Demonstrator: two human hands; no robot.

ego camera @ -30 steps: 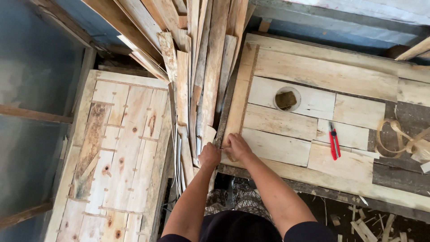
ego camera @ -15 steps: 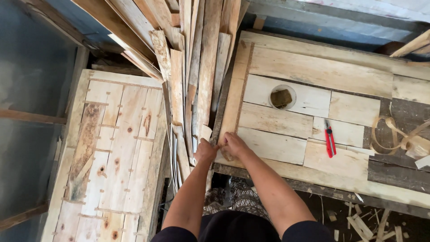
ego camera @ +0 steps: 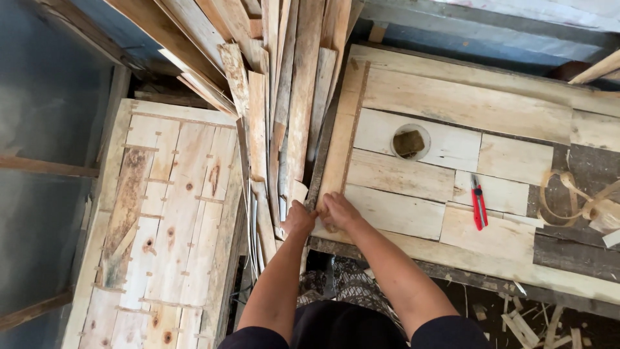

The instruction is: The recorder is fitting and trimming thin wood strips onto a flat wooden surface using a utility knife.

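My left hand (ego camera: 298,218) and my right hand (ego camera: 340,211) meet at the near left corner of a rough wooden workbench (ego camera: 465,103). Both grip the near end of a long pale wooden plank (ego camera: 340,136) that lies along the bench's left edge. Just left of my hands a stack of rough wooden slats (ego camera: 284,97) leans upright in the gap beside the bench. My fingers are closed around the plank's end, so the end itself is partly hidden.
A panel of nailed pale boards (ego camera: 161,226) lies to the left. On the bench sit a red utility knife (ego camera: 478,210), a round tin (ego camera: 410,142) and curled strapping (ego camera: 581,200) at the right. Wood scraps (ego camera: 523,320) litter the ground below.
My hands have stayed on the plank's near end and shifted slightly. The view has moved a little to the right.
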